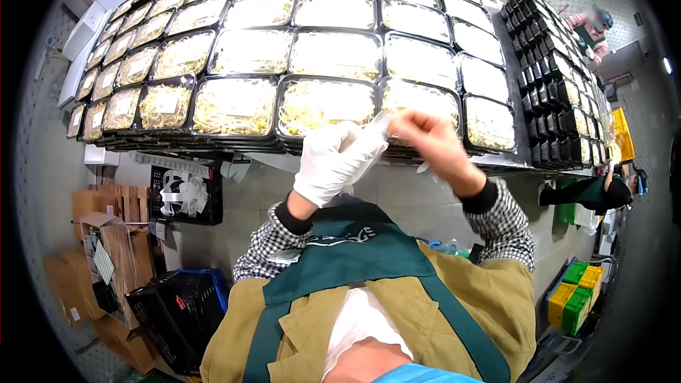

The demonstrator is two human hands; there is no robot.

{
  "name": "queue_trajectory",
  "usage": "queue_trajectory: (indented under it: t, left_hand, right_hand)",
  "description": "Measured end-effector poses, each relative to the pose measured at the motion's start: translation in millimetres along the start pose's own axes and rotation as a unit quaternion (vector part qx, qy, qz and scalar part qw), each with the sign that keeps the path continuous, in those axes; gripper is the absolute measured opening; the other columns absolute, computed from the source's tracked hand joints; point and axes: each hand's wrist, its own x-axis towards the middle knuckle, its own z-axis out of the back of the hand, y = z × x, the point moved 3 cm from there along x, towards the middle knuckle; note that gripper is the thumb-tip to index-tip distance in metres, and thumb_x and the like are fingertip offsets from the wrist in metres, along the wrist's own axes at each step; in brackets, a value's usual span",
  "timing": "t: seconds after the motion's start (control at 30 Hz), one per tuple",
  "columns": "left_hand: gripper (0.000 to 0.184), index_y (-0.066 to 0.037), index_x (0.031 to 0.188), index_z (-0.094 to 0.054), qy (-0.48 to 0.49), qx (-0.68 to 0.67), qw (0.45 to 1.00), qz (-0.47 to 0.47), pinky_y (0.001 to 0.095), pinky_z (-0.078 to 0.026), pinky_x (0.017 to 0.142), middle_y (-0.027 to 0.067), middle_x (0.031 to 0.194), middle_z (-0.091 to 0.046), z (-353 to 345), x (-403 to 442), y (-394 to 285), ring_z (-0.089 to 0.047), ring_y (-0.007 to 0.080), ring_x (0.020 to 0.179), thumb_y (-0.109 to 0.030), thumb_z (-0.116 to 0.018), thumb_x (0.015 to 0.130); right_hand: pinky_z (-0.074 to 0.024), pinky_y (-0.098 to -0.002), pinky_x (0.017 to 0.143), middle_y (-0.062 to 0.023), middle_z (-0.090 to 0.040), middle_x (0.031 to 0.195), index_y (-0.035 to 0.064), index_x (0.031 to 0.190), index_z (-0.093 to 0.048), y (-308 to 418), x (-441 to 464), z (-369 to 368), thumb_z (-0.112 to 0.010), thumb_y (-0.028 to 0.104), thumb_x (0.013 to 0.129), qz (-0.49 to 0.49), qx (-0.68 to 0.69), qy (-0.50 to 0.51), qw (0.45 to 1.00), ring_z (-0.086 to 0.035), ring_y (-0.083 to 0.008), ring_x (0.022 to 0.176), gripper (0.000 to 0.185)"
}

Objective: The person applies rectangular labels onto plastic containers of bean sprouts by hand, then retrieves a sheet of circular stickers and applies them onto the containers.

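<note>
The left hand (pixel 338 161), in a white glove, is lifted before the worker's chest, its fingers bent inward; I can't tell how firmly they close. A pale, see-through scrap (pixel 383 121) sticks up beside the gloved fingertips, between the two hands. The bare right hand (pixel 436 145) curls its fingers toward it (they're a blur from here), so I can't say whether they pinch it. Just beyond sit film-covered sprout trays (pixel 326 105), stacked in rows.
</note>
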Motion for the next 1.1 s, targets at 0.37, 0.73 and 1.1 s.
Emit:
queue_trajectory:
  t: [0.37,0.73,1.1]
  left_hand:
    - [0.020,0.001,0.108,-0.061,0.114,-0.298,0.940,0.119,0.0201,-0.049,0.075,0.0019,0.090,-0.063,8.1,12.4,-3.7,-0.060,0.0071,0.085,-0.004,-0.061,0.089]
    - [0.017,-0.002,0.071,-0.060,-0.095,-0.107,0.990,0.016,0.0190,-0.040,0.049,-0.0002,0.066,-0.060,5.5,27.2,4.7,-0.051,0.0031,0.057,-0.008,-0.068,0.085]
    - [0.027,0.007,0.111,-0.058,0.013,-0.230,0.969,0.084,0.0254,-0.053,0.072,0.0119,0.097,-0.066,25.9,9.9,-13.9,-0.067,0.0172,0.082,0.004,-0.061,0.084]
  right_hand:
    - [-0.0485,-0.0414,0.070,-0.0127,-0.060,0.089,0.0062,0.097,-0.059,-44.6,138.9,116.0,-0.065,0.035,0.082,0.202,-0.544,-0.254,0.774,-0.061,-0.0308,0.082,0.032]
    - [-0.0463,-0.0225,0.068,0.0001,-0.065,0.084,0.0024,0.097,-0.065,13.1,57.8,7.6,-0.062,0.016,0.090,0.041,-0.031,0.134,0.990,-0.057,-0.0065,0.075,0.015]
    - [-0.0483,-0.0434,0.073,-0.0131,-0.062,0.090,0.0101,0.088,-0.064,-31.5,252.9,166.2,-0.058,0.045,0.085,0.151,-0.630,-0.226,0.728,-0.062,-0.0312,0.085,0.036]
